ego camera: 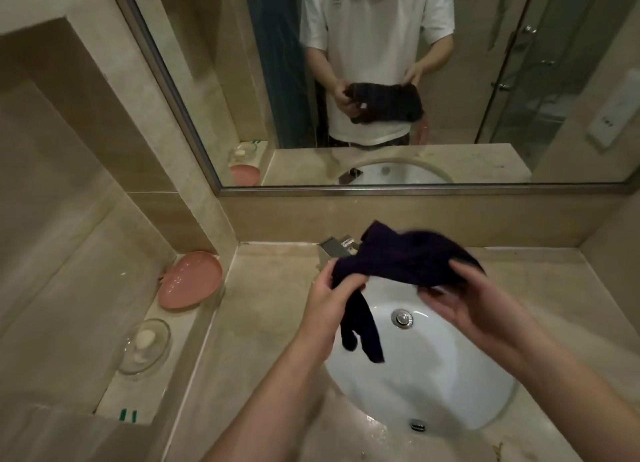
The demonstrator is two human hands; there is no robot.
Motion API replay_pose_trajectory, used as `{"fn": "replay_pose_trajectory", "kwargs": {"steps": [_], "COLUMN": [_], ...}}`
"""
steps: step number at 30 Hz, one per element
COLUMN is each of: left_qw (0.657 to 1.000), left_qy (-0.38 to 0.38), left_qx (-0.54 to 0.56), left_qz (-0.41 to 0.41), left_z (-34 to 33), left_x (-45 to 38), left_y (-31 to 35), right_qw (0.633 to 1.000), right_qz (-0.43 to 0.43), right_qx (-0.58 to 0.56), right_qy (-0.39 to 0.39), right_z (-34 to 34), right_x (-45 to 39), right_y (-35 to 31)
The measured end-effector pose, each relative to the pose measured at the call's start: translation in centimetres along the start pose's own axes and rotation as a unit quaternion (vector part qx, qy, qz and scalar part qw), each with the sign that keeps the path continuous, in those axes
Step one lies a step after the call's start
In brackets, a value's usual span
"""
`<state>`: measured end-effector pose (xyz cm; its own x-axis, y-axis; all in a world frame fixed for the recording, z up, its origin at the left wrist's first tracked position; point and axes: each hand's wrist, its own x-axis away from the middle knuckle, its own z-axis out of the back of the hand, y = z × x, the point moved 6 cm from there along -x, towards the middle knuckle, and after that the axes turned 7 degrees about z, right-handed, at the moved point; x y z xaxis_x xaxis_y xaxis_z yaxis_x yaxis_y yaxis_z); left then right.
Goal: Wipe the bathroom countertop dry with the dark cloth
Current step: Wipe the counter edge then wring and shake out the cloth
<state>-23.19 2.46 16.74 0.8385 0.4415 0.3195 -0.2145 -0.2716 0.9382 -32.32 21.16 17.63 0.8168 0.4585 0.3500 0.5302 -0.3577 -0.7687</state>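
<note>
one dark cloth (408, 257) is hanging in the air over the far part of the one white sink basin (426, 375), apart from the beige countertop (270, 323). two hands are holding it. the left hand (332, 298) is grasping the cloth's left end, fingers curling round a bunched fold, with a narrow strip dangling below it toward the basin. the right hand (464, 302) is pinching the right end, thumb lying on top and fingers spreading underneath. one chrome faucet (337, 248) is showing partly behind the cloth. on the left ledge, one pink dish (190, 279) is sitting far and one clear soap dish (147, 345) is sitting near. one mirror (381, 80) is reflecting the person.
</note>
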Motion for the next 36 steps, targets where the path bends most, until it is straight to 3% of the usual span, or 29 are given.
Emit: {"fn": "replay_pose_trajectory", "kwargs": {"steps": [2,3,5,7,10,14,16,18,22,24,27,30,32,33,36], "left_qw": [0.999,0.999,0.997,0.992,0.972,0.927,0.927,0.952,0.952,0.967,0.988,0.957,0.918,0.901,0.855], "left_qy": [-0.013,-0.021,-0.038,-0.063,-0.113,-0.056,-0.043,-0.101,-0.219,-0.211,-0.121,-0.106,-0.132,-0.138,-0.134], "left_qx": [-0.014,-0.020,-0.046,-0.091,-0.187,-0.340,-0.351,-0.285,-0.211,-0.138,-0.004,0.185,0.285,0.326,0.400], "left_qz": [-0.030,-0.033,-0.044,-0.062,-0.088,-0.149,-0.125,-0.054,0.021,0.035,0.095,0.194,0.240,0.252,0.303], "left_z": [0.0,-0.4,-1.4,-2.3,-3.6,-2.9,-1.7,-1.1,-2.8,-4.0,-3.9,-4.0,-5.3,-6.0,-7.4], "left_x": [-0.1,-0.1,0.0,0.2,0.6,0.7,0.4,0.2,0.9,1.1,0.7,0.2,0.6,0.8,1.8], "left_y": [0.6,0.8,1.0,1.3,2.1,3.6,3.5,2.3,-1.9,-3.8,-5.3,-6.8,-7.1,-7.1,-7.2], "right_qw": [0.975,0.948,0.909,0.885,0.892,0.890,0.893,0.927,0.967,0.977,0.990,0.984,0.952,0.918,0.771], "right_qz": [-0.092,-0.096,0.023,0.129,0.152,0.205,0.205,0.172,0.094,0.072,0.090,0.148,0.220,0.267,0.387], "right_qx": [0.204,0.303,0.417,0.445,0.395,0.389,0.385,0.310,0.188,0.132,0.052,0.084,0.208,0.287,0.490], "right_qy": [0.002,-0.005,0.005,-0.047,-0.159,-0.116,-0.110,-0.124,-0.147,-0.148,-0.097,-0.058,-0.047,-0.054,-0.125], "right_z": [3.2,4.2,4.7,2.5,-1.2,-2.0,-1.8,-1.9,-3.0,-3.4,-2.0,0.3,1.2,1.3,1.2], "right_x": [0.9,1.1,1.0,1.4,1.4,0.8,0.8,0.7,0.5,0.6,0.3,0.7,1.8,2.5,4.4], "right_y": [3.0,3.7,3.3,2.9,4.0,2.4,1.7,1.2,1.3,1.6,1.1,1.1,2.0,2.7,5.3]}}
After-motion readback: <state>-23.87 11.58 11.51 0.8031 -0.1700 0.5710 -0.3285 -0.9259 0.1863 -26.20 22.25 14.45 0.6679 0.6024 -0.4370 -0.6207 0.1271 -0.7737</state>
